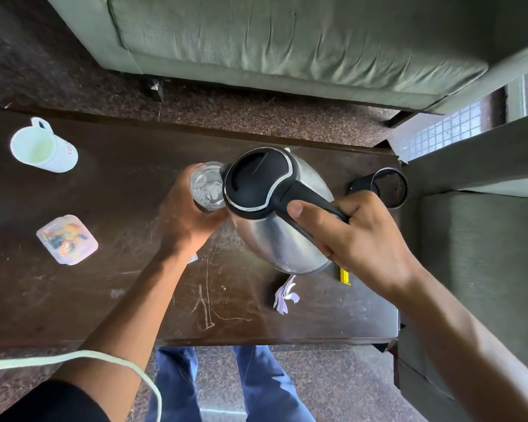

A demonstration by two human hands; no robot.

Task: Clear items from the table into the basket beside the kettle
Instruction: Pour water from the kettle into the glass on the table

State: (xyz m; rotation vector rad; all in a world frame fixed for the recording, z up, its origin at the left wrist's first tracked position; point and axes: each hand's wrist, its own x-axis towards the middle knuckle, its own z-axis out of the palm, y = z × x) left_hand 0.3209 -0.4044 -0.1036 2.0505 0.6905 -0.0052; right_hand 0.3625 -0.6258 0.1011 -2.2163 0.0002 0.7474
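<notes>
A: The left hand (186, 214) wraps a glass (207, 187); the right hand (357, 236) clamps the kettle (275, 208) handle.

B: And the basket (389, 187)?

A: Just beyond the right knuckles, lying on its side, mouth facing right; the right hand is nearer.

Soft daylight enters from the right, past the dark scratched wooden table (73, 300), whose surface shows a dull sheen. The shiny steel kettle with a black lid (265, 205) carries pale glare. Wide-angle distortion bends the picture's edges; focus stays fairly sharp.
</notes>
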